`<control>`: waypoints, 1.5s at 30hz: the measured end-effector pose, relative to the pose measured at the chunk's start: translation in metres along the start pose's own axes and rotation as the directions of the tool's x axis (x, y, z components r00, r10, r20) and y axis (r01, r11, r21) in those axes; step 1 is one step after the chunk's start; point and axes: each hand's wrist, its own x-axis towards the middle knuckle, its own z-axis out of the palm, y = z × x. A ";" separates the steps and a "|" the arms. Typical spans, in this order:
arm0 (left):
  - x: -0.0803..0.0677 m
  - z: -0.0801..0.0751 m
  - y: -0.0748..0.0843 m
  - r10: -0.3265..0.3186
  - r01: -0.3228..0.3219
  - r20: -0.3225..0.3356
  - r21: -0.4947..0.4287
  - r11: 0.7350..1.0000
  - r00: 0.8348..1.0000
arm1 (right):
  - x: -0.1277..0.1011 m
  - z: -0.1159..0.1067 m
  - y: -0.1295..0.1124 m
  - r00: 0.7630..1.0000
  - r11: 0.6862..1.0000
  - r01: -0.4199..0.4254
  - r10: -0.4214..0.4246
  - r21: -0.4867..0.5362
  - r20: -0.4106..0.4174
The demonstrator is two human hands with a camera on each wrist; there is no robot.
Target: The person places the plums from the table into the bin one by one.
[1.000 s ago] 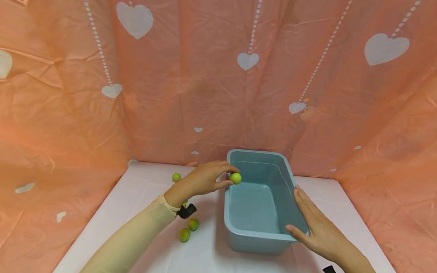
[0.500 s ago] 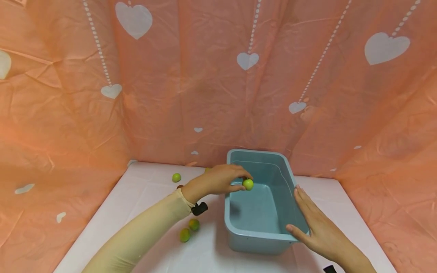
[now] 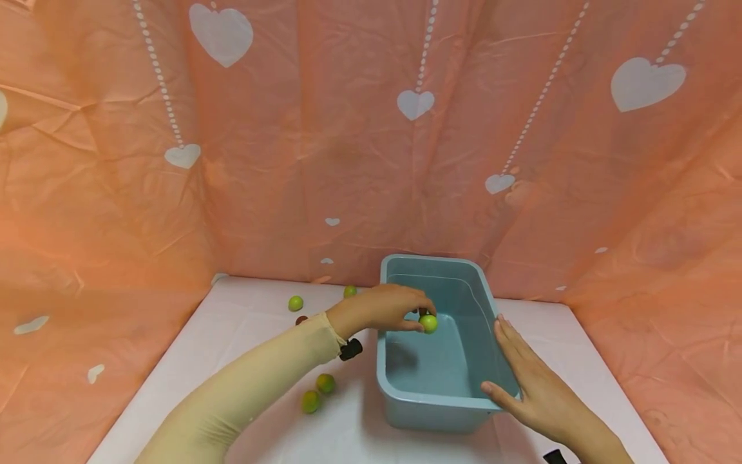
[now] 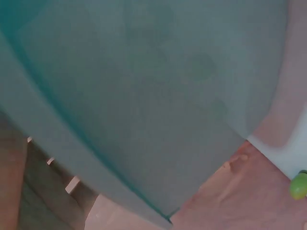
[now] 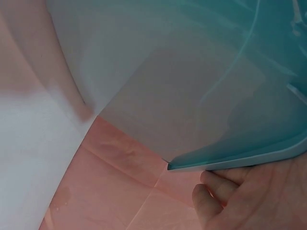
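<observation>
A light blue plastic tub (image 3: 435, 406) stands on the white table, and its blue wall (image 4: 144, 96) fills the left wrist view. My left hand (image 3: 400, 308) reaches over the tub's left rim and pinches a small green fruit (image 3: 428, 323) above the inside. My right hand (image 3: 530, 380) lies flat, fingers straight, against the tub's right rim; in the right wrist view its fingers (image 5: 220, 196) rest under the rim (image 5: 240, 160).
Loose green fruits lie on the table left of the tub: two near the front (image 3: 318, 393), others further back (image 3: 295, 303), (image 3: 350, 291). One fruit (image 4: 298, 186) shows at the left wrist view's right edge. Pink heart-patterned cloth walls in the back and sides.
My left hand has carried the green fruit rightward from the tub's left rim to over its inside, and slightly lower. My right hand has stayed on the right rim.
</observation>
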 end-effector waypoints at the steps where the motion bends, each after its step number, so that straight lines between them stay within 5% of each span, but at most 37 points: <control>1: 0.002 0.001 0.000 0.003 -0.003 0.016 0.014 1.000 1.000 | 0.000 0.000 0.000 1.000 1.000 -0.003 0.003 -0.001 0.005; 7: 0.010 0.005 0.002 0.001 -0.007 0.089 0.068 0.998 0.996 | 0.002 -0.001 -0.002 1.000 1.000 -0.010 0.010 -0.010 0.013; 15: 0.026 0.010 0.000 -0.015 0.017 0.156 -0.010 1.000 0.988 | 0.003 0.000 0.000 1.000 1.000 0.009 -0.009 -0.002 0.000; 23: 0.036 0.020 0.002 -0.037 0.037 0.237 0.006 0.999 0.971 | 0.002 0.001 -0.002 1.000 1.000 0.002 -0.002 0.006 -0.004; 45: 0.045 0.032 0.014 -0.044 0.037 0.318 0.028 0.999 0.947 | -0.002 0.002 -0.004 1.000 1.000 -0.001 0.002 0.012 -0.028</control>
